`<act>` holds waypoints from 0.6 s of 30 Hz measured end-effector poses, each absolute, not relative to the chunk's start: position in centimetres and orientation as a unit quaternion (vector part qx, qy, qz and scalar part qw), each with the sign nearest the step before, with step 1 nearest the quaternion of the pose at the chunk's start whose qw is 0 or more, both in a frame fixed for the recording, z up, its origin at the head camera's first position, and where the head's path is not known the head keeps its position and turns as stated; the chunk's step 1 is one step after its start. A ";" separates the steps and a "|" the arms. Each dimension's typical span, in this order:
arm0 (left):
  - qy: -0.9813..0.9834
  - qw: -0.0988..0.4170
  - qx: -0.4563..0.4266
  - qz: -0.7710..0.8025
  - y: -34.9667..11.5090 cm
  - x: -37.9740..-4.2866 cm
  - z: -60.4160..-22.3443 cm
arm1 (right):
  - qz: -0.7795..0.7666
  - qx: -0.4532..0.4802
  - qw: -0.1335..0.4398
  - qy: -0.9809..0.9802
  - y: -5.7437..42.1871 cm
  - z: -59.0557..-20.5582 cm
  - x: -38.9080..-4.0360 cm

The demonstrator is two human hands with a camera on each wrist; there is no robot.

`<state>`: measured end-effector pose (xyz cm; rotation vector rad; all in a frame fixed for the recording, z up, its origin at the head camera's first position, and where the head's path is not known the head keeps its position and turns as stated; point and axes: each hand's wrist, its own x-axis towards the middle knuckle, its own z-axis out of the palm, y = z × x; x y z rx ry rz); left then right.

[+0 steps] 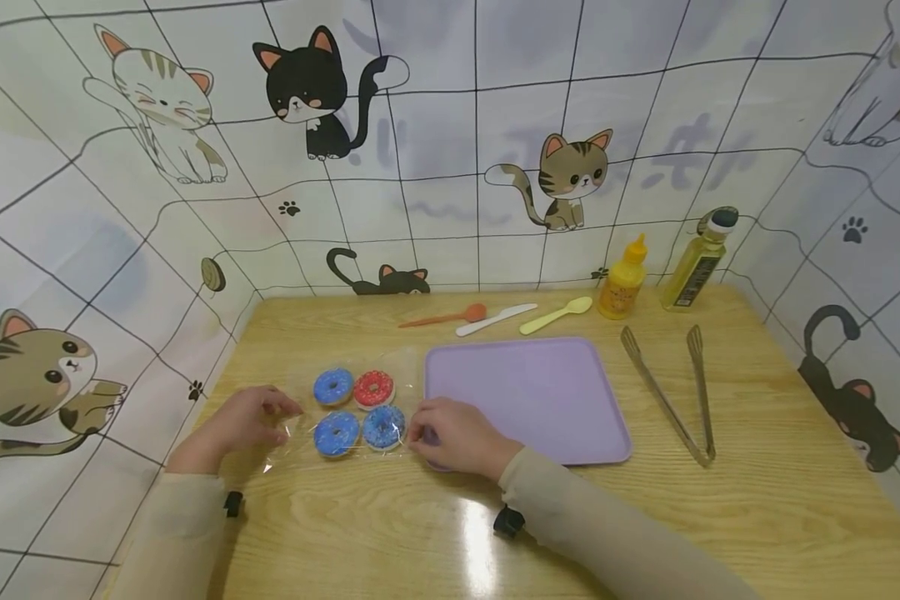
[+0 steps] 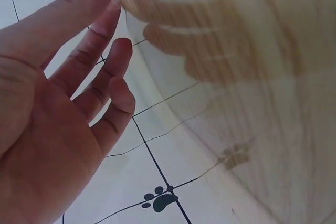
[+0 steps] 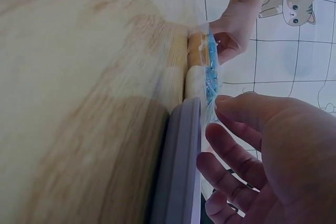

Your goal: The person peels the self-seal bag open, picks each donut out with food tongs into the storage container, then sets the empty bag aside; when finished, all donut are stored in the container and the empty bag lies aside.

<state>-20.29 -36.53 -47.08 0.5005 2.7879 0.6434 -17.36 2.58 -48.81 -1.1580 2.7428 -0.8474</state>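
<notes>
A clear plastic bag (image 1: 405, 362) lies on the left of the table, holding three blue-iced donuts (image 1: 335, 433) and one red-iced donut (image 1: 374, 388), all with sprinkles. At its left end my left hand (image 1: 251, 421) pinches the film between thumb and index finger, the other fingers loosely bent. My right hand (image 1: 457, 437) pinches the bag's right edge, over the near left corner of a lilac tray (image 1: 525, 400). In the right wrist view, the thumb (image 3: 247, 109) meets the film beside the donuts, just above the tray's rim.
Behind the tray lie an orange spoon (image 1: 476, 312), a white knife (image 1: 497, 320) and a yellow spoon (image 1: 557, 316). A yellow squeeze bottle (image 1: 622, 287) and an oil bottle (image 1: 693, 271) stand at the back right. Spread metal tongs (image 1: 667, 400) lie right of the tray.
</notes>
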 end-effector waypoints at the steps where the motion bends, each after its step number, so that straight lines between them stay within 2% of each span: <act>1: 0.952 0.115 0.176 0.221 -36.6 -20.3 -47.2 | -0.275 -0.374 0.024 0.885 2.6 -48.9 -17.4; 18: 0.950 0.116 0.181 0.227 -36.7 -20.4 -47.0 | -0.309 -0.357 0.029 0.881 4.2 -49.0 -17.8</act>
